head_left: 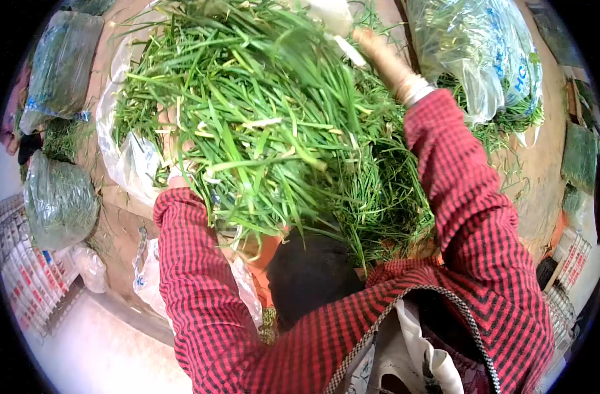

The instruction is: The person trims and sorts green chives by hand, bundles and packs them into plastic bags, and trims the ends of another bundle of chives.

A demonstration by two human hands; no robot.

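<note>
A large heap of long green leafy stalks with pale ends, like garlic chives or spring onions [247,125], fills the upper middle of the view. My left hand [172,141] reaches into its left side beside a clear plastic bag [132,161]. Leaves cover most of those fingers. At the heap's upper right is my right hand [375,52], smeared by motion, close to a whitish object [333,16] that I cannot make out. Its fingertips are hard to see. Darker, thinner greens [392,190] lie beneath and to the right of the heap.
Plastic bags packed with greens stand at the right [484,52], the upper left [63,65] and the left [60,200]. Crates with red lettering [34,269] are at the lower left. Loose plastic [152,282] lies by my left sleeve. A dark rounded shape [313,276] sits below the heap.
</note>
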